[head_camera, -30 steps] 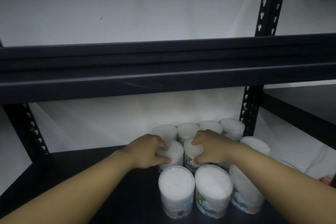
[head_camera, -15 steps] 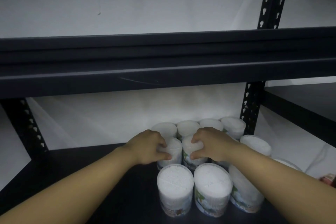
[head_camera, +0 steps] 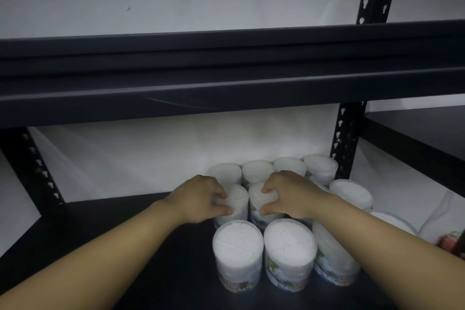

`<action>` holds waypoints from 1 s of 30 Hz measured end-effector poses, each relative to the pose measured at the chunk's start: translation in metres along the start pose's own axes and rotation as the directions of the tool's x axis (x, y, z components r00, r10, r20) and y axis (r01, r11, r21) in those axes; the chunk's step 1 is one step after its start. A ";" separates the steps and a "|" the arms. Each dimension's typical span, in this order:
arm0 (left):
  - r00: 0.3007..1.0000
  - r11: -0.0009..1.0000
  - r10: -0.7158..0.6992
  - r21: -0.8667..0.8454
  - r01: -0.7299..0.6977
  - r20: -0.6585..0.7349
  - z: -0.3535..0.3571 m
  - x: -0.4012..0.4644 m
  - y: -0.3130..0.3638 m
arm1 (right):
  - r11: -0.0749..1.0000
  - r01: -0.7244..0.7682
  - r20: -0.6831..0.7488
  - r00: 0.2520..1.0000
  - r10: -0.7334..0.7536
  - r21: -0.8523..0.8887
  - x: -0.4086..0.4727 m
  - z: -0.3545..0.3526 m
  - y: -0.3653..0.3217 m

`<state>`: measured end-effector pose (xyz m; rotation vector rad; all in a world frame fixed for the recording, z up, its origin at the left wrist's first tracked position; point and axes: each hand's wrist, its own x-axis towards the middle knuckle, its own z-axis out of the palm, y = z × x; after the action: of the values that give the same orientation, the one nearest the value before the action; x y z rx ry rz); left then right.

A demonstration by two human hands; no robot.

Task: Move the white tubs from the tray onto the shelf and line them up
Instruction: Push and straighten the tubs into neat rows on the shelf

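Note:
Several white tubs stand in rows on the dark shelf point(head_camera: 105, 239), at its right side. My left hand point(head_camera: 200, 199) is closed around the top of a tub in the middle row point(head_camera: 239, 200). My right hand point(head_camera: 289, 194) grips the neighbouring tub point(head_camera: 259, 202) right beside it. Two tubs stand in front, the left one point(head_camera: 237, 254) and the right one point(head_camera: 289, 251), both upright with white tops. More tubs point(head_camera: 256, 171) line the back against the white wall. The tray is not in view.
A black beam of the upper shelf point(head_camera: 226, 93) crosses just above my hands. A perforated black upright point(head_camera: 346, 138) stands right of the tubs, another upright point(head_camera: 32, 166) at the left. A small red object point(head_camera: 450, 244) shows at the right edge.
Both hands and the two tubs they hold have stayed nearly still, edging slightly toward the back row. The view tilted a little upward.

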<state>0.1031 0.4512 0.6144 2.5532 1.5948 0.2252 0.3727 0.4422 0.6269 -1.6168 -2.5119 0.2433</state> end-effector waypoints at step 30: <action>0.976 0.974 0.200 -0.093 -0.208 -0.085 0.012 0.032 0.053 | 0.988 -0.129 0.023 0.992 0.128 0.085 -0.027 -0.012 0.064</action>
<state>0.1660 0.4568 0.6142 2.6568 1.3044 0.4158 0.4428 0.4446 0.6238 -1.7511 -2.3765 0.3770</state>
